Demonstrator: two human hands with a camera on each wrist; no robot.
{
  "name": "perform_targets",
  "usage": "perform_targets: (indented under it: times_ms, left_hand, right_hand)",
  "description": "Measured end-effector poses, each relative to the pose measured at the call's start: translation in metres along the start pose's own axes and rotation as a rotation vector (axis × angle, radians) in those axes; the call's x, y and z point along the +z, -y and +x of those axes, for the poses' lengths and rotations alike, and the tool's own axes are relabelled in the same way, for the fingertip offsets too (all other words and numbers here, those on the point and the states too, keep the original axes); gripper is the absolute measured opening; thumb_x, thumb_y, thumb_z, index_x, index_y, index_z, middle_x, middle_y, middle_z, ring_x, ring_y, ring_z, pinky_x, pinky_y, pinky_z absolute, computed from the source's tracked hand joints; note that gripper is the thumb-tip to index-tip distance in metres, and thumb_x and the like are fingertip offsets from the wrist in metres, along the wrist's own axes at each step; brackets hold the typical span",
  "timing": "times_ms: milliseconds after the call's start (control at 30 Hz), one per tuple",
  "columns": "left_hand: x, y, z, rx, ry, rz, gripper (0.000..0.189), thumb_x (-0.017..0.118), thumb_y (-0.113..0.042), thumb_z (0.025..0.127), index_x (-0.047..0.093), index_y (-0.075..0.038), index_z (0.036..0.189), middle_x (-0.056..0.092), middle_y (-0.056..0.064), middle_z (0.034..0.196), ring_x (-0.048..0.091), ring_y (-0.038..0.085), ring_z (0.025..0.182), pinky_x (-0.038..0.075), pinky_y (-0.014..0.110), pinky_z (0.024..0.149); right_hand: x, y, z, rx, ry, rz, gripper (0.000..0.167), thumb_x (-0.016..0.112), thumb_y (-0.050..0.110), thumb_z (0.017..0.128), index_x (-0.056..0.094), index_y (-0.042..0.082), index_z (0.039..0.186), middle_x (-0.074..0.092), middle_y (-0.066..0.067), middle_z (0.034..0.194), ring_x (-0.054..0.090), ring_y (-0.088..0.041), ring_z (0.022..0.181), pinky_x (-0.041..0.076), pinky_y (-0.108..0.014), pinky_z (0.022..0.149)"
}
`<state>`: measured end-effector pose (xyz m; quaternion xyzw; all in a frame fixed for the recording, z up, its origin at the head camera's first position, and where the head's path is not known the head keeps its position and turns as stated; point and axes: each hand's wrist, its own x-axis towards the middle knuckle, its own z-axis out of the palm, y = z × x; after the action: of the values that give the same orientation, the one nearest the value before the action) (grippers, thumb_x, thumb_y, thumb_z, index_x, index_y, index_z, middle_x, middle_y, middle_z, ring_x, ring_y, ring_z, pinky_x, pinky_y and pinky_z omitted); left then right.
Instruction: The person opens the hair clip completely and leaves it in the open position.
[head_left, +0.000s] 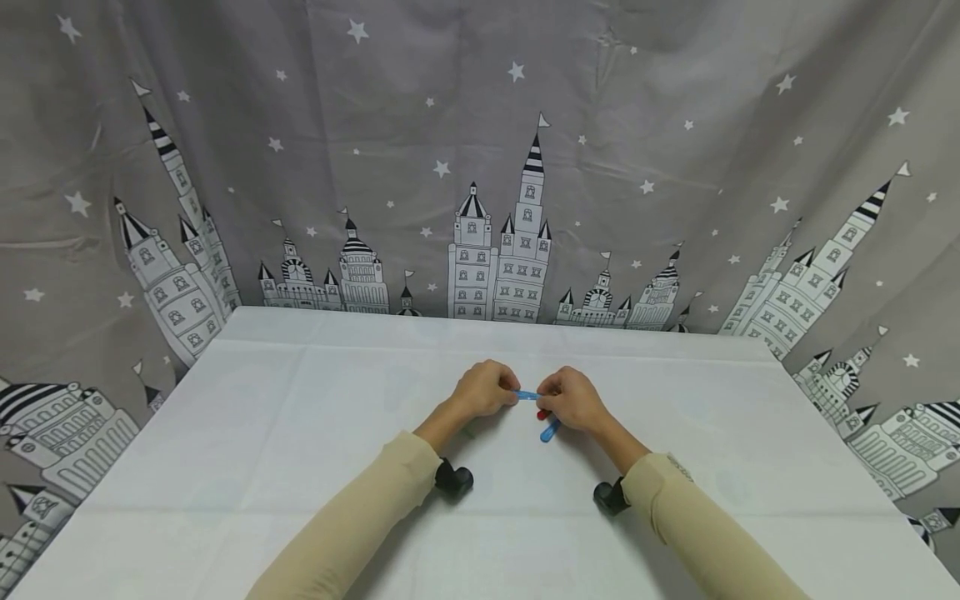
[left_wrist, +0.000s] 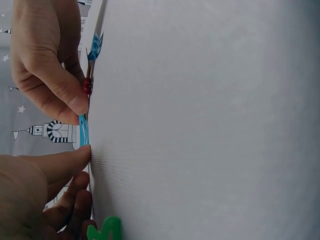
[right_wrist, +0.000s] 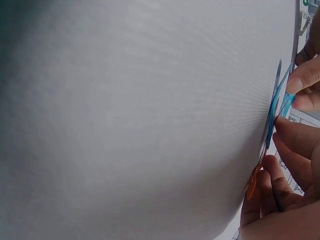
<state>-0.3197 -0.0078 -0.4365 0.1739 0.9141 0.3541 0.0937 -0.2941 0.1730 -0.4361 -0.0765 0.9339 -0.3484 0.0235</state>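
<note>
I wore plain pale beige, the left sleeve [head_left: 352, 527] and right sleeve [head_left: 705, 537] both long, lightly creased and ending just short of the wrist, with a thin patterned strip [head_left: 680, 467] showing by the right cuff. From the inner side of each cuff stuck out a black camera, stubby and rounded, one left [head_left: 455, 480] and one right [head_left: 611, 497]. My left hand [head_left: 486, 389] and right hand [head_left: 573, 400] were bare.

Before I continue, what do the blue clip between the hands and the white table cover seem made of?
Blue clip: perhaps coated metal or plastic, thin, with a pale streak suggesting gloss. White table cover: probably matte fabric, showing straight fold creases.
</note>
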Motion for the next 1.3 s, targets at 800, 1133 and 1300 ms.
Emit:
perform_targets:
  times_ms: [800, 1133, 1300]
  left_hand:
    - [-0.001, 0.002, 0.000, 0.014, -0.004, -0.010, 0.004, 0.075, -0.013, 0.088, 0.077, -0.009, 0.089, 0.070, -0.003, 0.086, 0.059, 0.015, 0.084, 0.047, 0.037, 0.082]
    - [-0.010, 0.003, -0.004, 0.076, -0.024, -0.101, 0.005, 0.072, -0.009, 0.090, 0.075, -0.007, 0.093, 0.069, -0.002, 0.084, 0.059, 0.014, 0.079, 0.048, 0.032, 0.077]
    - [-0.020, 0.001, -0.011, 0.101, -0.048, -0.155, 0.006, 0.071, -0.009, 0.090, 0.075, -0.006, 0.093, 0.071, -0.001, 0.086, 0.061, 0.014, 0.080, 0.049, 0.032, 0.077]
  right_hand:
    - [-0.002, 0.000, -0.003, -0.052, -0.021, 0.012, 0.006, 0.070, 0.004, 0.083, 0.073, 0.005, 0.078, 0.056, -0.007, 0.088, 0.051, -0.023, 0.085, 0.043, -0.040, 0.079]
    - [-0.003, 0.004, -0.005, -0.034, 0.010, 0.192, 0.008, 0.066, 0.001, 0.088, 0.070, -0.002, 0.094, 0.069, -0.006, 0.075, 0.069, -0.019, 0.066, 0.046, -0.030, 0.067]
    - [-0.005, 0.010, -0.010, -0.094, -0.026, 0.193, 0.009, 0.066, 0.004, 0.091, 0.071, -0.002, 0.095, 0.069, -0.004, 0.082, 0.067, -0.019, 0.074, 0.048, -0.033, 0.071]
